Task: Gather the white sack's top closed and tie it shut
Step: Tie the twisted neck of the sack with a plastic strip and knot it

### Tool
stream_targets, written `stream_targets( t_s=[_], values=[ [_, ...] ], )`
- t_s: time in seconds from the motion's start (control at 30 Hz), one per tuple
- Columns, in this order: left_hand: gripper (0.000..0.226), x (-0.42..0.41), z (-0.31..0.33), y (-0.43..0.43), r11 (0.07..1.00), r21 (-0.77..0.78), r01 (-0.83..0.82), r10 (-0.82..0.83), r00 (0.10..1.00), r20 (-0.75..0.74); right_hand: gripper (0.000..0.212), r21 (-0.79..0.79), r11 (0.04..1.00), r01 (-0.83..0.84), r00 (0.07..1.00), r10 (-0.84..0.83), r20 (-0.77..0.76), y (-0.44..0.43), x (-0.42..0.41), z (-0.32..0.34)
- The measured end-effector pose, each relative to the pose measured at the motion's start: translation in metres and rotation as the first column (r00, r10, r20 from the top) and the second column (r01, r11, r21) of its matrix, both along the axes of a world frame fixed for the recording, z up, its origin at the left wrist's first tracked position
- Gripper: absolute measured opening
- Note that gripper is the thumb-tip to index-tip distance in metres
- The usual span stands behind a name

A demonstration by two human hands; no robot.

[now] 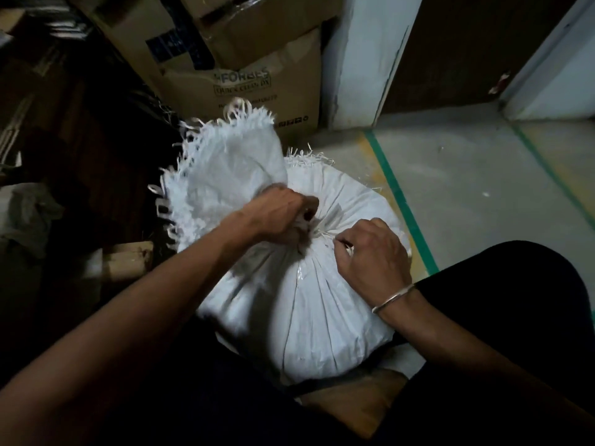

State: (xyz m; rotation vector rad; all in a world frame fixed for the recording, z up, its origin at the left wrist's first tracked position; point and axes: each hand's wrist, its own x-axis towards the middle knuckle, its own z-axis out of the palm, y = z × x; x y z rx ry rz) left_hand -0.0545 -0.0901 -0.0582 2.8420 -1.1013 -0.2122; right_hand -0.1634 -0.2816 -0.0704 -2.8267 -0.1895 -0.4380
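A full white woven sack (309, 304) stands on the floor between my legs. Its top is bunched into a narrow neck (317, 228), and the frayed open end (225, 162) fans out up and to the left. My left hand (280, 215) is closed around the gathered neck from the left. My right hand (373, 252), with a metal bangle on the wrist, rests on the sack just right of the neck, fingers pinched on a thin white string (325, 235) at the neck.
Stacked cardboard boxes (244, 88) stand right behind the sack. A pale wall pillar (360, 59) and dark door are at the back right. Green tape line (399, 197) crosses the grey floor at right. Dark clutter and a wooden block (128, 259) lie at left.
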Motion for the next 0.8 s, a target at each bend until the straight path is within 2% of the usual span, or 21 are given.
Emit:
stream_targets(
  t_s=[0.13,0.17,0.33,0.57,0.7,0.8],
  values=[
    [0.073,0.001,-0.027,0.019,0.984,-0.155,-0.09,0.067,0.987,-0.149,0.016,0.017,1.0,0.018,0.999,-0.019,0.049,0.014,-0.014,-0.007],
    [0.075,0.0,-0.032,0.022,0.978,-0.181,-0.107,0.073,0.981,-0.182,0.017,0.03,1.0,0.011,0.998,-0.013,0.065,0.017,-0.017,-0.009],
    [0.055,-0.004,-0.027,0.025,0.936,-0.308,-0.172,0.058,0.936,-0.347,0.018,0.064,0.998,0.0,0.999,-0.003,0.05,0.026,-0.021,-0.018],
    [0.026,-0.003,-0.033,0.02,0.843,-0.441,-0.308,0.18,0.934,-0.308,0.012,0.098,0.995,0.016,0.997,-0.024,0.079,0.021,-0.014,-0.012],
    [0.023,0.002,-0.039,0.018,0.823,-0.455,-0.34,0.218,0.929,-0.3,0.011,0.08,0.997,0.009,0.997,-0.015,0.077,0.021,-0.011,-0.01],
    [0.018,0.006,-0.044,0.018,0.785,-0.493,-0.374,0.204,0.909,-0.365,0.014,0.086,0.996,0.019,0.994,-0.028,0.11,0.022,-0.011,-0.006]
  ],
)
